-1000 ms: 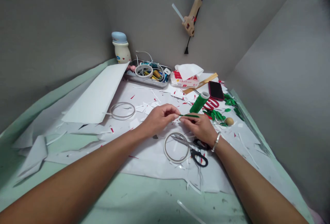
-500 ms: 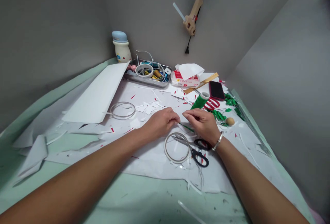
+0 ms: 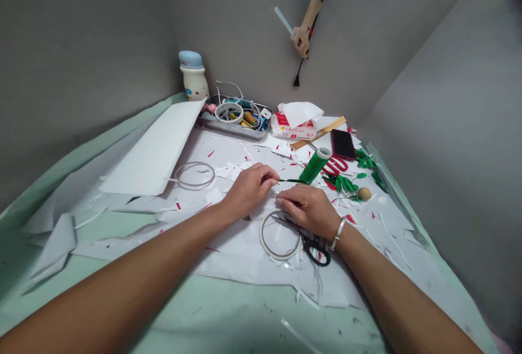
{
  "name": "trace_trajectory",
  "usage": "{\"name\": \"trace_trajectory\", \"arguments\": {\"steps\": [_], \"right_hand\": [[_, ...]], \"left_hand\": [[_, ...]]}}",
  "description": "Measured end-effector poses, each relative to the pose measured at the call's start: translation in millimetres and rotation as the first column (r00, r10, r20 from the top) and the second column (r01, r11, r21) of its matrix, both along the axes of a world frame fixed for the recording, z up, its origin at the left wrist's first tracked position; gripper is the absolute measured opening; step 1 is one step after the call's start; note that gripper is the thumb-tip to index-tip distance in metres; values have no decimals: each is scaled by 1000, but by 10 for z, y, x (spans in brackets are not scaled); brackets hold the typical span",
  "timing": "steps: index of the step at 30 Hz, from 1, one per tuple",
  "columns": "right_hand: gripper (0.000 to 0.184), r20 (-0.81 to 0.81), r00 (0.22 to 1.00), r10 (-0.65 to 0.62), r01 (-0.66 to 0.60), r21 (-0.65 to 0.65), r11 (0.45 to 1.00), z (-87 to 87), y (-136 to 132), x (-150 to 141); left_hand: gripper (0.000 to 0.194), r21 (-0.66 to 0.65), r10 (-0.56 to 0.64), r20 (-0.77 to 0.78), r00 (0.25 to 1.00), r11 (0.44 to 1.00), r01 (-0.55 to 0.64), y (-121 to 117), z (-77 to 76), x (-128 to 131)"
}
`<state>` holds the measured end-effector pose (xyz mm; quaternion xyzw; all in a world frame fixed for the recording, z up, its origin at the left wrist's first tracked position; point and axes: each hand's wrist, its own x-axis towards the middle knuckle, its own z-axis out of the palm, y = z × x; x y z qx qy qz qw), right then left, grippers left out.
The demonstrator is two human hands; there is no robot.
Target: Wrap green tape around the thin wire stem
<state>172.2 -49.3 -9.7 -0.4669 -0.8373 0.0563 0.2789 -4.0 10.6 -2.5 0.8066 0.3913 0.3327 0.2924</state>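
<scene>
My left hand [image 3: 253,190] pinches one end of a thin dark green leaf-like strip [image 3: 294,181], which points to the right. Just below and to the right is my right hand [image 3: 313,210], its fingertips pressed together; whatever they hold is too small to make out. A green thread spool [image 3: 315,167] stands tilted behind the strip's far end. Under my right hand lie black-handled scissors [image 3: 317,252], partly covered, their blades across a white ring-shaped roll [image 3: 262,237]. Several finished-looking green leaves [image 3: 341,182] lie beyond my right hand, beside a small tan ball [image 3: 364,193].
White paper with scraps covers the table. A folded white sheet [image 3: 153,150] is at left, near a coiled ring [image 3: 194,175]. Behind are a metal tray [image 3: 236,130], tissue pack [image 3: 293,130], phone [image 3: 343,144] and red-handled scissors [image 3: 335,166]. A glue gun [image 3: 304,33] hangs on the wall.
The green strip dipped down to the right half a second ago and is now about level. My right hand moved off it, then down and left, covering part of the black scissors.
</scene>
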Motion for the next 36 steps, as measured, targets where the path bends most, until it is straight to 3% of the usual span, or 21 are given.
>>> {"name": "trace_trajectory", "arguments": {"steps": [4, 8, 11, 13, 15, 18, 20, 23, 25, 28, 32, 36], "right_hand": [[19, 54, 997, -46, 36, 170, 985, 78, -29, -6], [20, -79, 993, -91, 104, 168, 980, 98, 23, 66], [18, -287, 942, -173, 199, 64, 978, 50, 97, 167], [19, -358, 905, -229, 231, -36, 972, 3, 134, 225], [20, -342, 910, -233, 212, -97, 972, -32, 142, 241], [18, -209, 970, -125, 110, -82, 991, -39, 97, 162], [18, -91, 996, -11, 8, -37, 999, -12, 47, 74], [18, 16, 1000, 19, -20, 97, 995, 54, -9, -15], [19, 13, 1000, -12, 10, 159, 987, 93, -15, -13], [19, -115, 990, -81, 99, 166, 981, 107, 27, 74], [17, -314, 929, -194, 217, 39, 975, 31, 113, 225], [17, -248, 958, -146, 130, -80, 988, -43, 122, 216]], "left_hand": [[16, 145, 30, -133, 991, 989, -10, -9, -39, -17], [19, 151, -93, -232, 968, 980, 130, -53, -47, -12], [18, 82, -253, -187, 949, 959, 271, -86, 1, 3], [15, -4, -291, -85, 953, 957, 291, -93, 46, 11], [14, -119, -257, 24, 966, 959, 258, -81, 78, 14], [17, -235, -125, 126, 984, 960, 152, -36, 79, 6], [17, -199, -28, 112, 993, 979, 50, -3, 50, -5], [14, -10, 44, -19, 999, 999, -44, 19, -13, -21], [15, 97, 16, -114, 993, 995, -5, 5, -47, -24], [19, 141, -108, -194, 975, 981, 137, -45, -49, -17], [16, 40, -305, -108, 946, 950, 310, -96, 39, 2], [15, -175, -226, 132, 965, 953, 247, -76, 98, 8]]}}
